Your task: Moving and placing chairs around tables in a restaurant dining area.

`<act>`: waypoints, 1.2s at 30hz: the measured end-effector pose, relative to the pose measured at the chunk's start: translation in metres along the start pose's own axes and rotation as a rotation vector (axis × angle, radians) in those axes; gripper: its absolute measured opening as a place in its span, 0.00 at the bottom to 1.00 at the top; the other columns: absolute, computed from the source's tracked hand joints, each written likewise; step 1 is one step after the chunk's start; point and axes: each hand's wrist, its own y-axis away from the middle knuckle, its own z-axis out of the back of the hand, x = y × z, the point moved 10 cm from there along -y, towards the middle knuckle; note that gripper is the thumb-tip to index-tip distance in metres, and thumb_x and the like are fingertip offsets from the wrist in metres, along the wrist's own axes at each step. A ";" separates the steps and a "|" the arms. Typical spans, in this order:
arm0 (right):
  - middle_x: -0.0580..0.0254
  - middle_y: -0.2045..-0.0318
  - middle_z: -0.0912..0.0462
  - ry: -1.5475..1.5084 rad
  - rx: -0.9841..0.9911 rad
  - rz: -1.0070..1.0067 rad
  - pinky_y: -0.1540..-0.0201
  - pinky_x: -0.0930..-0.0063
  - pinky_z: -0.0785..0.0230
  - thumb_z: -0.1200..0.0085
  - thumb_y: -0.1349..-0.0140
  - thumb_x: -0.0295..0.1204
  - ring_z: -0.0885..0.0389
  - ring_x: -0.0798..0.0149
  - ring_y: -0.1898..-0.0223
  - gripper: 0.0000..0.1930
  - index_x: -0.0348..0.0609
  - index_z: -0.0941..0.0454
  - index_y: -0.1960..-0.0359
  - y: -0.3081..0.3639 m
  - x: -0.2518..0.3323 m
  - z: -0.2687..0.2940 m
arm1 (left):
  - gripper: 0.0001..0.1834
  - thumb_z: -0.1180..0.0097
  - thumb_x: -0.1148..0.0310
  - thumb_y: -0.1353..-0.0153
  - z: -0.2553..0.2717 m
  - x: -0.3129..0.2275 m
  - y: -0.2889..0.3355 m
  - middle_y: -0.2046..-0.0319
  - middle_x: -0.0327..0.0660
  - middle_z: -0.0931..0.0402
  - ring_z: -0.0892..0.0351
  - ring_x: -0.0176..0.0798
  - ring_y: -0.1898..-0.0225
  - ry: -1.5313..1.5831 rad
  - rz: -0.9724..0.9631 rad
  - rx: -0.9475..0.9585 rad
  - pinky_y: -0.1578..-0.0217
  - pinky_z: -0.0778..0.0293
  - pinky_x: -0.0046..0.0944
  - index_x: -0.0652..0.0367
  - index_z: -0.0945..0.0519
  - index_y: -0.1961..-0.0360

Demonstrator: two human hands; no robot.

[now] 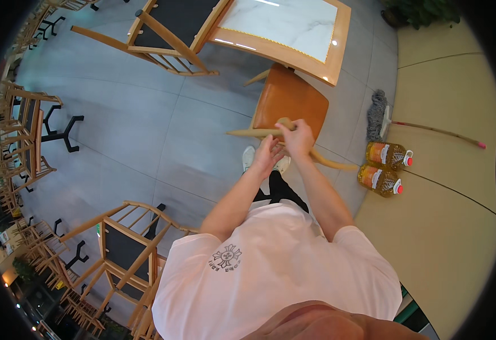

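Note:
A wooden chair with an orange-brown padded seat (291, 102) stands in front of me, its far side at the table. Its curved wooden back rail (334, 164) runs crosswise just beyond my feet. My right hand (298, 139) is closed at the rail, fingers round a small tan piece (286, 123) whose kind I cannot make out. Close by on the left, my left hand (267, 155) is held palm inward just below the rail, its fingers apart and nothing seen in them. Whether it touches the wood is unclear.
Beyond the chair is a wooden table (242, 44) with a marble-patterned top, an upturned chair (171, 31) resting at its left. On the right lie a grey mop (377, 113) and two bottles of yellow oil (379, 180). More upturned chairs (124, 245) stand at lower left.

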 end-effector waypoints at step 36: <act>0.50 0.62 0.28 -1.039 0.115 -0.777 0.59 0.63 0.25 0.53 0.40 0.31 0.24 0.57 0.62 0.14 0.34 0.36 0.59 -0.008 -0.213 -0.106 | 0.27 0.53 0.77 0.44 0.124 -0.151 -0.101 0.53 0.52 0.37 0.30 0.58 0.55 -0.281 -0.042 -0.135 0.59 0.29 0.62 0.53 0.51 0.47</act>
